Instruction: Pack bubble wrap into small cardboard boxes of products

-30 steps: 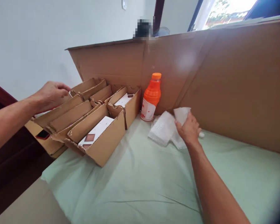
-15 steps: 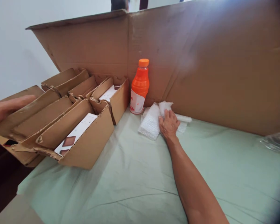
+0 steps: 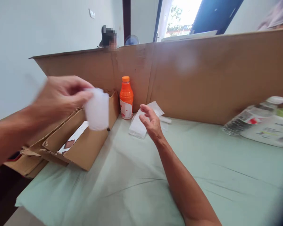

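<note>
My left hand (image 3: 63, 94) is closed, pinching a small white translucent piece (image 3: 97, 110) by its upper edge. The piece hangs over the cardboard boxes; motion smears it, so its exact kind is unclear. Above the green cloth, my right hand (image 3: 152, 124) is open, fingers apart and holding nothing. Just behind and beside it lie folded bubble wrap sheets (image 3: 137, 128), partly hidden by the hand. An orange bottle (image 3: 126, 99) with an orange cap stands upright to their left.
An open cardboard box (image 3: 89, 150) with white printed packs (image 3: 73, 139) sits at left among other boxes. A tall cardboard panel (image 3: 191, 81) runs along the back. At right, a clear plastic bottle (image 3: 250, 117) lies tilted beside a white jug (image 3: 266, 131). A person (image 3: 108, 36) is beyond the panel.
My left hand has come up from the boxes and moved right, now with the white piece in it. My right hand has lifted off the bubble wrap. The view has tilted up and shifted right.
</note>
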The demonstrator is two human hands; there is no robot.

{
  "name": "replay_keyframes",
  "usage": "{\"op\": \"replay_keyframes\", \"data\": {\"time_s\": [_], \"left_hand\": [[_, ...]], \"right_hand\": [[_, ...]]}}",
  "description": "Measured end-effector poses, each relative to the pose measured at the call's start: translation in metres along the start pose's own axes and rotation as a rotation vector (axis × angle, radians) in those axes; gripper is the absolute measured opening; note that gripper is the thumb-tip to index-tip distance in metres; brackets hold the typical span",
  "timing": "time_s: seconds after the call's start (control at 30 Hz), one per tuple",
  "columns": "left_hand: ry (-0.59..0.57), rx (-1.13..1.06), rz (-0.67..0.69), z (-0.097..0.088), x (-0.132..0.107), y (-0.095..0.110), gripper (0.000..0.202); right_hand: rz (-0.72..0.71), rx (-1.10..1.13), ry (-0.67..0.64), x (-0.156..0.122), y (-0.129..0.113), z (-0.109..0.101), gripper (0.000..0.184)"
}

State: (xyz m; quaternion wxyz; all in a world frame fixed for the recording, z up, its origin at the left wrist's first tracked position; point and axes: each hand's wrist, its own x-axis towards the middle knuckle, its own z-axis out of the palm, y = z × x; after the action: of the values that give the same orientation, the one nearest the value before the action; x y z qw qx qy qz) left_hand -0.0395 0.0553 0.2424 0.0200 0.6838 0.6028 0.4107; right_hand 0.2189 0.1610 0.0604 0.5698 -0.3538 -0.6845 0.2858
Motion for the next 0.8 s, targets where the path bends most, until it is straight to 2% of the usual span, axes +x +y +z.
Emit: {"op": "replay_keyframes", "data": {"time_s": [0.07,0.1,0.13,0.17,0.27,0.37,0.47,0.53,0.63,0.8], "left_hand": [[-0.187,-0.143,0.061,0.048,0.005,0.023,0.023],[-0.25,-0.189,0.079,0.073,0.009,0.029,0.022],[-0.319,-0.211,0.086,0.098,0.012,0.032,0.023],[-0.322,-0.224,0.08,0.123,0.014,0.033,0.025],[-0.294,-0.2,0.015,0.192,0.004,0.029,0.046],[-0.334,-0.141,-0.001,0.244,-0.034,0.011,0.054],[-0.394,-0.05,-0.017,0.273,-0.085,-0.02,0.058],[-0.419,0.012,-0.028,0.282,-0.115,-0.041,0.057],[-0.43,0.081,-0.01,0.289,-0.141,-0.062,0.054],[-0.433,0.138,0.028,0.295,-0.146,-0.07,0.055]], "right_hand": [[-0.021,0.163,-0.102,-0.013,-0.035,0.002,0.071],[-0.018,0.185,-0.133,-0.018,-0.045,0.001,0.072],[-0.012,0.173,-0.138,-0.023,-0.048,-0.001,0.07],[-0.004,0.139,-0.114,-0.025,-0.045,-0.006,0.067],[0.07,-0.034,0.076,-0.025,-0.003,-0.035,0.059],[0.264,-0.289,0.257,-0.021,0.058,-0.079,0.065],[0.401,-0.444,0.311,-0.022,0.105,-0.114,0.065],[0.447,-0.514,0.301,-0.027,0.125,-0.123,0.062],[0.497,-0.658,0.283,-0.039,0.141,-0.116,0.062],[0.503,-0.844,0.194,-0.049,0.157,-0.096,0.06]]}}
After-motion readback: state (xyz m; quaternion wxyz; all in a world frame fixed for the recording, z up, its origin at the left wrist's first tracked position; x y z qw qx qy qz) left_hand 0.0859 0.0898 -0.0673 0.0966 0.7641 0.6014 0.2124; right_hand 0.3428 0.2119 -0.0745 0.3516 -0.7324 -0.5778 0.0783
